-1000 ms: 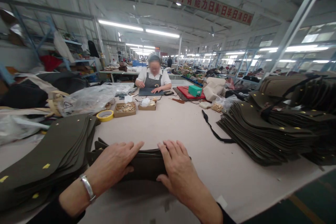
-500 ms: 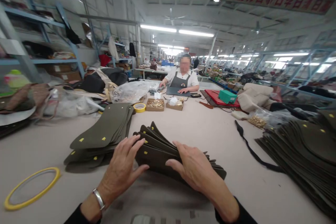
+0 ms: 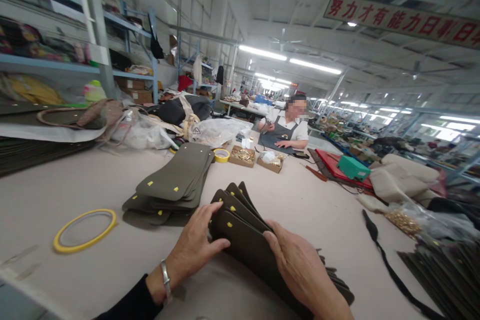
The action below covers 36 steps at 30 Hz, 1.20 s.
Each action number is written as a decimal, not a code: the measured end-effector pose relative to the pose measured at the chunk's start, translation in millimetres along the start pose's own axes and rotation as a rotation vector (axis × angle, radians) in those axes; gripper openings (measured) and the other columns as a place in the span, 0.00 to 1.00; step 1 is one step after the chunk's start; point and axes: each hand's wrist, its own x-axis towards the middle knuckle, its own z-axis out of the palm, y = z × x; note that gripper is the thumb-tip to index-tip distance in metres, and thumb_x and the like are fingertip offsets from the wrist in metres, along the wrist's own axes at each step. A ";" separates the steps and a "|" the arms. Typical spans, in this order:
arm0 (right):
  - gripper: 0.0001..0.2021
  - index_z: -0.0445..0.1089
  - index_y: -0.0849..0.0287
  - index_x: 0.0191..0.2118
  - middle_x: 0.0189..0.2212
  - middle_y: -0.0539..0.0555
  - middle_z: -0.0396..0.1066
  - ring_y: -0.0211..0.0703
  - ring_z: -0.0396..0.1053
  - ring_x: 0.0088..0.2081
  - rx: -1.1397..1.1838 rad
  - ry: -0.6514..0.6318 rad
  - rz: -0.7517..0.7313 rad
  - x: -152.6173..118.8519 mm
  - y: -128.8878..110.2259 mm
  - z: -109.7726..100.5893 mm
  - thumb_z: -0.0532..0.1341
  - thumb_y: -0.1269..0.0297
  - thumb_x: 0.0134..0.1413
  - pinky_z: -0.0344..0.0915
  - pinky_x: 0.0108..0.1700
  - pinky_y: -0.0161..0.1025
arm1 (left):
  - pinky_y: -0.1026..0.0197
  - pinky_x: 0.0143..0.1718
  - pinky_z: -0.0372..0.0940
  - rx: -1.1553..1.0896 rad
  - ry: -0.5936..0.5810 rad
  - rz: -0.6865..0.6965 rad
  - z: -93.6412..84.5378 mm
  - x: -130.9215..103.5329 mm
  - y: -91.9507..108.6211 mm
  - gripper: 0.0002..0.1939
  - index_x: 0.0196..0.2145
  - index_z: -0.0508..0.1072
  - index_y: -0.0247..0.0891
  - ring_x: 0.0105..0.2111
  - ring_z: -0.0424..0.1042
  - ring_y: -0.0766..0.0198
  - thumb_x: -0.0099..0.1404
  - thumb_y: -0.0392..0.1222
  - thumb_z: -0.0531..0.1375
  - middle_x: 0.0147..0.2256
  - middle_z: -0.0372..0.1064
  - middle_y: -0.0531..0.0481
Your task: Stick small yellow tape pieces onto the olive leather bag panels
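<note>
A fanned stack of dark olive panels [image 3: 247, 240], marked with small yellow tabs, stands on edge and tilted in front of me. My left hand [image 3: 198, 240], with a silver bangle at its wrist, curls around the stack's left end, its thumb in front near the lower edge. Over the upper edge lies my right hand [image 3: 300, 265], thumb on the near panel and fingers partly hidden behind. Left of the hands, a second stack of similar panels [image 3: 170, 172] lies flat, also with yellow tabs.
A yellow tape ring [image 3: 84, 230] lies at left on the table [image 3: 150, 270]. Further back are a yellow tape roll [image 3: 221, 155] and boxes of brass-coloured parts [image 3: 242, 156]. A co-worker [image 3: 287, 127] sits opposite. A black strap [image 3: 390, 265] and more dark panels [image 3: 446, 275] lie at right.
The view has turned left, so things appear further right. Both hands, spread against the stack before, have closed in on it, the right one reaching further over its upper edge.
</note>
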 end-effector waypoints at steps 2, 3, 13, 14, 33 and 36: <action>0.17 0.65 0.56 0.53 0.40 0.57 0.77 0.50 0.76 0.42 -0.016 -0.006 0.012 -0.1 -0.1 0.8 0.44 0.61 0.69 0.65 0.41 0.40 | 0.49 0.55 0.63 -0.035 -0.008 -0.021 -1.8 2.0 3.4 0.30 0.53 0.61 0.43 0.53 0.65 0.53 0.53 0.36 0.63 0.52 0.66 0.46; 0.17 0.66 0.55 0.52 0.39 0.56 0.78 0.51 0.76 0.41 -0.023 -0.008 0.020 0.2 -0.1 1.2 0.44 0.61 0.69 0.65 0.40 0.40 | 0.50 0.54 0.64 -0.052 -0.006 -0.028 -2.9 2.0 4.6 0.27 0.51 0.62 0.43 0.52 0.66 0.54 0.53 0.35 0.63 0.50 0.66 0.47; 0.14 0.68 0.57 0.50 0.36 0.57 0.78 0.50 0.76 0.39 -0.028 0.019 0.053 4.9 2.9 3.4 0.48 0.62 0.67 0.63 0.39 0.39 | 0.45 0.60 0.57 -0.078 -0.041 0.023 -1.7 -19.0 -7.9 0.30 0.53 0.60 0.43 0.61 0.56 0.51 0.53 0.33 0.63 0.60 0.55 0.42; 0.15 0.68 0.57 0.50 0.37 0.57 0.78 0.50 0.76 0.40 -0.015 0.017 0.049 4.3 2.3 3.0 0.49 0.61 0.67 0.63 0.39 0.39 | 0.43 0.61 0.55 -0.053 -0.038 0.038 -2.5 -17.5 -8.6 0.34 0.56 0.57 0.43 0.62 0.54 0.49 0.53 0.34 0.64 0.61 0.53 0.40; 0.09 0.69 0.53 0.42 0.36 0.55 0.77 0.50 0.76 0.38 0.076 -0.060 0.044 0.6 -9.5 -8.5 0.54 0.60 0.63 0.63 0.37 0.37 | 0.40 0.61 0.46 0.364 -0.385 0.346 -32.7 51.9 25.1 0.51 0.59 0.60 0.49 0.52 0.61 0.48 0.37 0.50 0.73 0.49 0.65 0.47; 0.09 0.70 0.53 0.43 0.36 0.54 0.77 0.50 0.75 0.39 0.077 -0.059 0.041 0.6 -9.2 -7.5 0.55 0.61 0.61 0.63 0.38 0.38 | 0.45 0.54 0.56 0.377 -0.407 0.314 -32.9 55.2 29.3 0.50 0.57 0.62 0.50 0.47 0.62 0.49 0.35 0.48 0.74 0.45 0.64 0.48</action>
